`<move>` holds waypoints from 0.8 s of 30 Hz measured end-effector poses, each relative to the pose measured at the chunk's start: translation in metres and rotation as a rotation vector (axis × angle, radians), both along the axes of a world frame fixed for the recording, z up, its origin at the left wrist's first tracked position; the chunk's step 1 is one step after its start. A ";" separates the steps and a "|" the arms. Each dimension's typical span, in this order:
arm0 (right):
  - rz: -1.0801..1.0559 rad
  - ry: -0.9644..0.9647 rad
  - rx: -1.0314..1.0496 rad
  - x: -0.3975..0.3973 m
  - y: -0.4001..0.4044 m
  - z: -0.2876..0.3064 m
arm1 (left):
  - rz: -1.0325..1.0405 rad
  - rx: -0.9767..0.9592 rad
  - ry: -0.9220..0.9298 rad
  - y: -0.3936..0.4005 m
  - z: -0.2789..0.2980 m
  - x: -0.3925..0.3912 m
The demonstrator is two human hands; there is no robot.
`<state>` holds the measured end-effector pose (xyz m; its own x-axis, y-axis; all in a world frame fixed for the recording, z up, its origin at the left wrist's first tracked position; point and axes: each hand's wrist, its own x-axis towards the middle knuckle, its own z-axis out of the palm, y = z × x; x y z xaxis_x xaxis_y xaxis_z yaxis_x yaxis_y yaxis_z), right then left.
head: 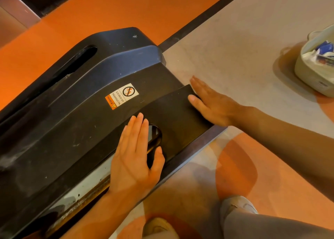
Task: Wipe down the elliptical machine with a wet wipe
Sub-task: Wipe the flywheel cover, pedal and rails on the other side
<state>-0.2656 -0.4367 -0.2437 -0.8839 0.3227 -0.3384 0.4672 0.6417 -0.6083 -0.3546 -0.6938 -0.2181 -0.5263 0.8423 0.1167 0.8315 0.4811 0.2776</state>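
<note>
The elliptical machine's black plastic base cover (86,87) fills the left and middle of the head view, dusty and scuffed, with a white and orange warning sticker (122,96). My left hand (137,154) lies flat with straight fingers on the lower black panel, beside a round recess (154,141). At the panel's right corner my right hand (209,101) rests flat with fingers extended, the thumb lying on the panel. No wipe shows in either hand.
A pale basket (307,70) with white and blue packets stands on the floor at the right edge. The floor is grey and orange with a dark stripe (198,20). My knee (253,220) and shoe (159,228) are at the bottom.
</note>
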 end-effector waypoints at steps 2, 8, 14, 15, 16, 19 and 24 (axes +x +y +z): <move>-0.068 -0.039 -0.048 -0.003 0.001 -0.001 | 0.008 -0.001 0.003 0.000 0.000 0.001; 0.184 0.244 0.095 -0.009 -0.046 0.018 | 0.010 0.012 0.006 0.002 0.001 0.001; 0.335 0.359 0.049 0.004 -0.055 0.014 | -0.012 0.008 0.024 0.000 0.002 0.001; 0.284 0.337 0.042 0.006 -0.046 0.011 | -0.008 -0.002 0.027 0.000 0.002 0.000; 0.215 0.301 0.041 0.007 -0.035 0.007 | -0.003 -0.011 0.030 0.000 0.002 0.000; 0.036 0.104 0.022 0.009 -0.006 -0.001 | 0.006 -0.018 0.025 -0.001 0.001 0.000; -0.128 0.041 -0.073 0.013 -0.008 -0.004 | 0.029 -0.026 0.016 0.001 0.001 0.002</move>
